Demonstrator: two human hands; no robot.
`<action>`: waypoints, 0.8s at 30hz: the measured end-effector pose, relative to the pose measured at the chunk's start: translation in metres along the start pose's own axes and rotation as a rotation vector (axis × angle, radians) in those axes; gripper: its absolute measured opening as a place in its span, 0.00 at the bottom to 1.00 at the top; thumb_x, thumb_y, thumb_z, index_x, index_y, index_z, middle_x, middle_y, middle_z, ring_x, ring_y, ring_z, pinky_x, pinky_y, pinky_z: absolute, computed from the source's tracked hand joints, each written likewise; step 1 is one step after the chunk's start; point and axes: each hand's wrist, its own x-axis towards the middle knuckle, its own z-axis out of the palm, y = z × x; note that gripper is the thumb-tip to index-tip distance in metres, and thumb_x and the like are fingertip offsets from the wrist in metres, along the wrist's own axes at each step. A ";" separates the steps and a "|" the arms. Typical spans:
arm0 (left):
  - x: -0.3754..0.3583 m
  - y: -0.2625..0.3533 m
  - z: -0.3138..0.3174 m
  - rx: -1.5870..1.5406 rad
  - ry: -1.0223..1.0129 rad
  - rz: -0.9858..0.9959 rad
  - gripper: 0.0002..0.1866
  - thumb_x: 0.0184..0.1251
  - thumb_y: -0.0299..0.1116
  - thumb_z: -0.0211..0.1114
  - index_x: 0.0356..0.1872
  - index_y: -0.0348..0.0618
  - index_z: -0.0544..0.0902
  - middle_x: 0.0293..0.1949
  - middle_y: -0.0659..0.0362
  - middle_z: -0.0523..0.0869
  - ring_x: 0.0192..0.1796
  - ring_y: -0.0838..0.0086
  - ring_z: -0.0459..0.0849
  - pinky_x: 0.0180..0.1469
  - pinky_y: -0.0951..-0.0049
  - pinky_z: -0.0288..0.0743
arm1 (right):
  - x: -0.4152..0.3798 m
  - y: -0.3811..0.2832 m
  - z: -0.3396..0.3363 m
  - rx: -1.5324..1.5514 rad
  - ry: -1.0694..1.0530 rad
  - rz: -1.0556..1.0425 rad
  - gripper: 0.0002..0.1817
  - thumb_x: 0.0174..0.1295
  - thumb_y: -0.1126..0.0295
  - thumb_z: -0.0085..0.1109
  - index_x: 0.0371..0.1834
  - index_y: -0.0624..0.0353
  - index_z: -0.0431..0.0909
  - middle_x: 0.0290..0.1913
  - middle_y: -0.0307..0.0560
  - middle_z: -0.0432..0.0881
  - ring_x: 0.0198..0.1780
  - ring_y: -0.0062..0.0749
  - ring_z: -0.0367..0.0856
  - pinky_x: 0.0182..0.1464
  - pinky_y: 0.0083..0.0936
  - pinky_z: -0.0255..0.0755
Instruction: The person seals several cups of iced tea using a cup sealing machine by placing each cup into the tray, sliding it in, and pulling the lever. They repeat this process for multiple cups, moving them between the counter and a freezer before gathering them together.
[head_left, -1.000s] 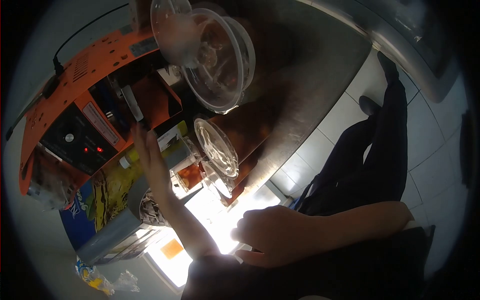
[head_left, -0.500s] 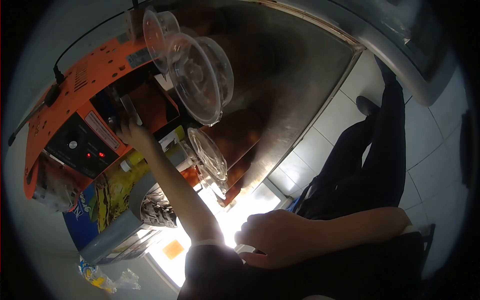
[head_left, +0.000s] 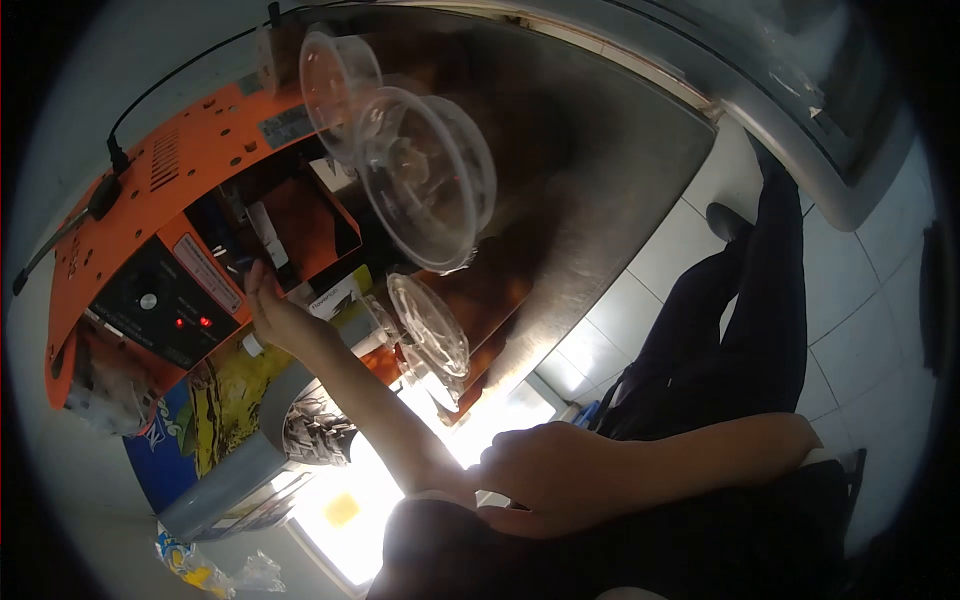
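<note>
My left hand reaches to the open compartment of an orange machine. Its fingers are pressed together at the compartment's lower edge, around something small and dark that I cannot make out. A pale strip lies inside, just beyond the fingertips. The machine's black panel has a knob and two red lights. My right hand is curled in front of my dark clothing, close to my left sleeve; what it holds, if anything, is hidden.
Clear plastic tubs and clear lids stand on the dark metal table. A yellow and blue package and a grey cylindrical object sit below the machine. A crumpled wrapper shows at lower left. Strong light glares near my left forearm.
My left hand has drawn back and down from the pale strip toward the compartment's edge. The view has shifted slightly. My right hand has stayed in place.
</note>
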 end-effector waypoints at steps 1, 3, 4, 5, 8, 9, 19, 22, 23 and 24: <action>-0.006 0.009 0.001 0.081 0.007 -0.039 0.22 0.72 0.34 0.47 0.64 0.37 0.70 0.63 0.50 0.72 0.64 0.65 0.71 0.62 0.68 0.66 | 0.003 -0.004 -0.004 0.024 -0.037 0.015 0.20 0.59 0.61 0.57 0.52 0.59 0.73 0.39 0.52 0.81 0.44 0.44 0.82 0.49 0.35 0.76; 0.003 0.005 0.009 0.168 -0.043 0.028 0.22 0.73 0.38 0.47 0.65 0.42 0.70 0.63 0.52 0.72 0.63 0.65 0.72 0.59 0.69 0.68 | 0.007 -0.012 -0.013 0.074 -0.109 0.049 0.22 0.60 0.60 0.55 0.55 0.58 0.71 0.41 0.52 0.81 0.45 0.44 0.82 0.51 0.36 0.75; 0.010 0.002 0.015 0.214 -0.073 0.062 0.23 0.73 0.39 0.48 0.65 0.44 0.70 0.63 0.53 0.72 0.63 0.65 0.73 0.58 0.69 0.68 | 0.008 -0.013 -0.010 0.066 -0.122 0.080 0.21 0.60 0.60 0.55 0.54 0.58 0.71 0.41 0.52 0.81 0.46 0.44 0.81 0.51 0.36 0.75; 0.018 0.000 0.016 0.304 -0.059 -0.036 0.24 0.74 0.44 0.45 0.66 0.45 0.69 0.64 0.54 0.72 0.62 0.65 0.73 0.56 0.72 0.69 | 0.008 -0.014 -0.007 0.057 -0.131 0.110 0.21 0.60 0.60 0.55 0.54 0.58 0.72 0.42 0.52 0.81 0.47 0.44 0.81 0.52 0.37 0.75; 0.033 -0.003 0.023 0.297 -0.014 -0.159 0.26 0.75 0.46 0.43 0.67 0.45 0.68 0.64 0.53 0.72 0.62 0.66 0.73 0.53 0.73 0.71 | 0.003 -0.002 0.009 -0.019 -0.035 -0.013 0.19 0.61 0.60 0.55 0.52 0.59 0.74 0.44 0.52 0.82 0.48 0.45 0.81 0.53 0.37 0.74; 0.044 -0.013 0.022 0.306 -0.039 -0.096 0.27 0.75 0.48 0.42 0.67 0.45 0.68 0.64 0.53 0.72 0.62 0.66 0.73 0.53 0.72 0.71 | 0.002 0.001 0.011 -0.054 0.017 -0.087 0.19 0.61 0.60 0.55 0.51 0.59 0.74 0.45 0.52 0.82 0.49 0.45 0.80 0.54 0.36 0.74; 0.014 -0.017 0.006 0.903 -0.078 0.560 0.29 0.60 0.36 0.61 0.64 0.41 0.70 0.57 0.48 0.78 0.53 0.56 0.79 0.53 0.61 0.72 | 0.006 -0.024 -0.013 0.008 -0.139 0.069 0.19 0.61 0.60 0.54 0.53 0.57 0.74 0.46 0.52 0.81 0.49 0.43 0.80 0.55 0.34 0.74; 0.016 -0.011 0.007 1.002 -0.018 0.650 0.26 0.55 0.33 0.62 0.58 0.40 0.74 0.52 0.48 0.80 0.51 0.53 0.79 0.51 0.58 0.72 | 0.003 -0.020 -0.002 -0.036 -0.066 -0.002 0.20 0.61 0.60 0.54 0.53 0.58 0.74 0.44 0.52 0.81 0.48 0.43 0.81 0.54 0.35 0.74; 0.017 -0.007 0.009 1.010 -0.014 0.635 0.25 0.54 0.33 0.62 0.56 0.40 0.75 0.50 0.48 0.81 0.50 0.52 0.78 0.50 0.57 0.73 | 0.004 -0.020 0.001 -0.063 -0.017 -0.041 0.20 0.61 0.61 0.53 0.53 0.59 0.74 0.43 0.52 0.81 0.48 0.43 0.81 0.53 0.35 0.74; 0.014 -0.005 0.008 1.001 -0.026 0.642 0.25 0.53 0.33 0.63 0.55 0.39 0.76 0.50 0.49 0.81 0.50 0.53 0.79 0.51 0.59 0.73 | 0.006 -0.020 0.002 -0.092 0.032 -0.082 0.20 0.61 0.61 0.53 0.53 0.60 0.74 0.42 0.52 0.81 0.47 0.43 0.81 0.53 0.35 0.74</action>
